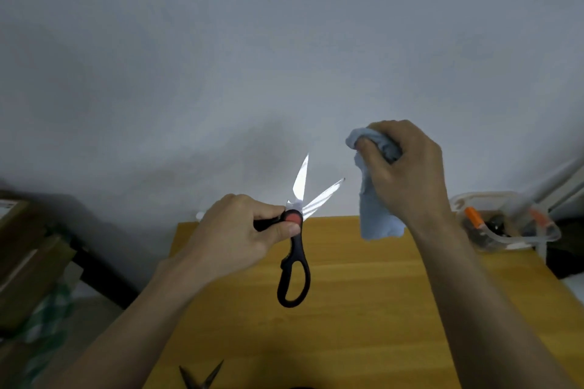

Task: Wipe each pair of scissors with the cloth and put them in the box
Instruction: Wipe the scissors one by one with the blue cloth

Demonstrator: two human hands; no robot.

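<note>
My left hand point(240, 230) grips black-handled scissors point(295, 265) with a red pivot, holding them up above the wooden table point(363, 309). Their steel blades are spread apart and point up and away; one handle loop hangs down free. My right hand point(407, 170) holds a bunched light-blue cloth point(376, 211) in the air to the right of the blades, apart from them, with its tail hanging down. A clear plastic box point(502, 224) stands at the table's back right with orange-handled items inside. Another pair of scissors point(202, 377) lies at the near edge, blades spread.
A grey wall fills the upper view. Cardboard boxes point(28, 256) and a dark shelf stand left of the table. A pale pole point(550, 186) leans over the plastic box on the right.
</note>
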